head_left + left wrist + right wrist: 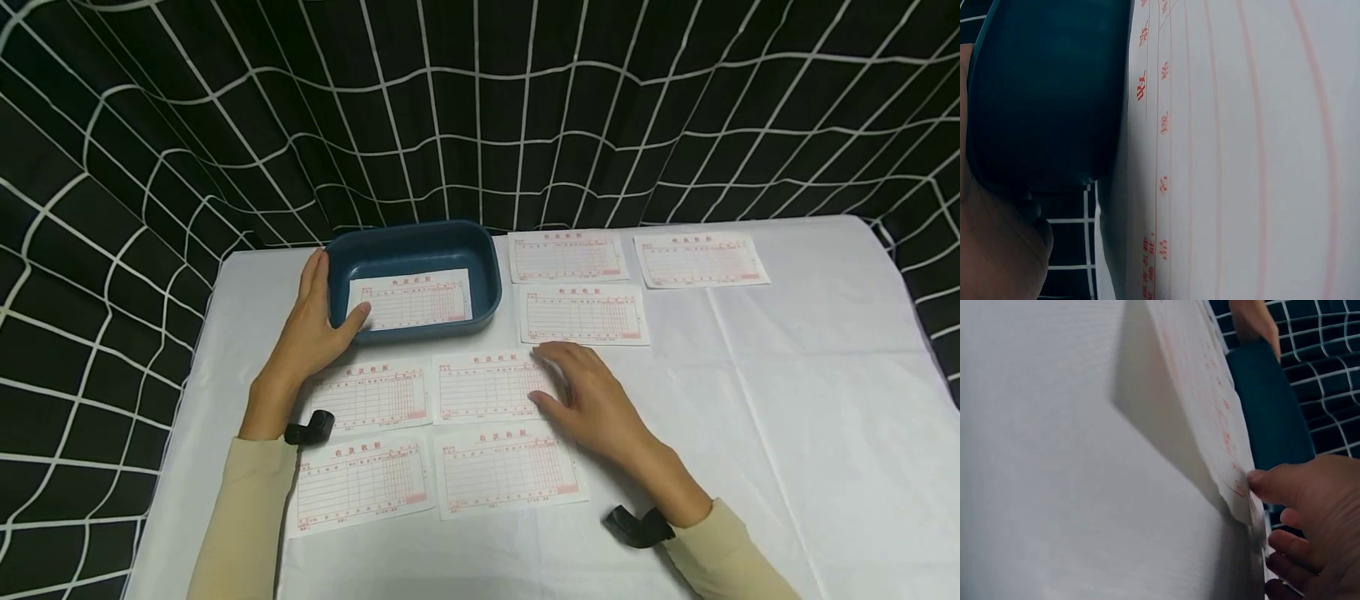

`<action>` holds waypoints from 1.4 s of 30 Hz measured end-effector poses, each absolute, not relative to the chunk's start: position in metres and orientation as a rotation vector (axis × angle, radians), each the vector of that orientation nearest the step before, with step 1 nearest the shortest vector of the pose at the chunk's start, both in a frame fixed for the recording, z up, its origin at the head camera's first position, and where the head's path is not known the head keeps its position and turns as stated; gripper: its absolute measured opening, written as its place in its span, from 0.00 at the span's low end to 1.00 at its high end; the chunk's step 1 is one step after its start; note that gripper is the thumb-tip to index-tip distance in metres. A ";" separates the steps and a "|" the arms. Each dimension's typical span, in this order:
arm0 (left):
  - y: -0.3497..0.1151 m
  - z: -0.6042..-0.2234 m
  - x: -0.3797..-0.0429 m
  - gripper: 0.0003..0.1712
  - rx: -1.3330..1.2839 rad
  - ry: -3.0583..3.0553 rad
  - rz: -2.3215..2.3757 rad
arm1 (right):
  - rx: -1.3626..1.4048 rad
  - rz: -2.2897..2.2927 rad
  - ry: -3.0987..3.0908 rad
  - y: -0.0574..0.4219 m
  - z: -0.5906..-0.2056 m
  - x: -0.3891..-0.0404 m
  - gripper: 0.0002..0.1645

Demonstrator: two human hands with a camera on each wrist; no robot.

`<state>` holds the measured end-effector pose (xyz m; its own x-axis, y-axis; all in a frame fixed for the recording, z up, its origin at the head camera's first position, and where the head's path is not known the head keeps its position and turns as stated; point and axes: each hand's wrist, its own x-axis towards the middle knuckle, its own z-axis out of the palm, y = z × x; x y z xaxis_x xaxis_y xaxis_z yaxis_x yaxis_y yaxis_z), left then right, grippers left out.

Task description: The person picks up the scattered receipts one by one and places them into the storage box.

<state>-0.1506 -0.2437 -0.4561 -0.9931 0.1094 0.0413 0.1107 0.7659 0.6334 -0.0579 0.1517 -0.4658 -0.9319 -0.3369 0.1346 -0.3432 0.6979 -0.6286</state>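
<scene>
My left hand (311, 329) grips the left end of a dark blue plastic bin (491, 287), fingers along its outer wall and thumb over the front rim. Inside the bin lies a white receipt slip (412, 300) printed in red. In the left wrist view, part of the hand (997, 244) shows beside the bin wall (1047, 94). My right hand (592, 400) is over the right end of another receipt slip (480, 387), thumb and fingertips apart. The right wrist view shows the thumb (1266, 479) at a slip's edge, the other fingers loosely bent.
Three more slips lie nearby: one left of the middle (375, 400), one at front left (360, 483) and one at front centre (510, 471). Several others (585, 315) lie right of the bin. A white cloth (787, 400) covers the table; a black-and-white grid curtain (525, 108) hangs behind.
</scene>
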 end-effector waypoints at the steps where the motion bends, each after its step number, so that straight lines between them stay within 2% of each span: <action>1: -0.244 -0.456 -0.151 0.60 -0.186 -2.950 -1.062 | 0.580 1.065 -2.887 0.152 -0.467 -0.057 0.34; 15: -0.245 -0.458 -0.150 0.60 -0.193 -2.933 -1.070 | 0.573 1.031 -2.900 0.152 -0.468 -0.053 0.33; 28: -0.244 -0.457 -0.150 0.59 -0.185 -2.931 -1.068 | 0.478 1.119 -2.817 0.148 -0.469 -0.052 0.20; 37: -0.244 -0.458 -0.151 0.59 -0.193 -2.926 -1.061 | 0.488 1.187 -2.916 0.153 -0.460 -0.059 0.27; 42: -0.244 -0.458 -0.151 0.60 -0.185 -2.933 -1.055 | 0.517 1.208 -2.980 0.155 -0.456 -0.064 0.23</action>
<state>-0.1507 -0.2439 -0.4585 -0.9928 0.1048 0.0585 0.1181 0.7647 0.6334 -0.0644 0.1546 -0.4561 -0.9432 -0.3321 0.0124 -0.2470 0.6754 -0.6948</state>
